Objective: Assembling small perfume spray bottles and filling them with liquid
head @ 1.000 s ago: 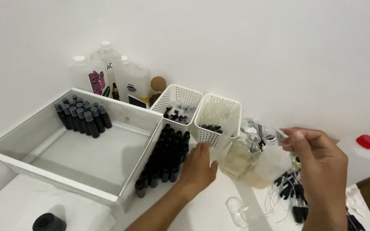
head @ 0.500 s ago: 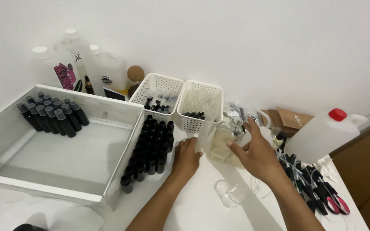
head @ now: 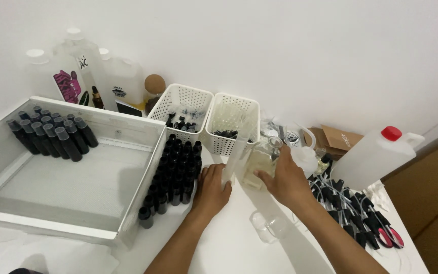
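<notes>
— Hands? Moved since before?
— Yes. Right hand point(head: 285, 180) down now, fingers wrapped round glass bottle point(head: 259, 163) by the baskets point(head: 231, 124). Left hand point(head: 211, 189) closer, pinching clear tube point(head: 235, 157) beside black bottles point(head: 176, 170).

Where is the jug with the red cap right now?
In the head view the clear jug with the red cap lies tilted at the right of the table, beside the brown cardboard box and behind the heap of black pump sprayers.
</notes>
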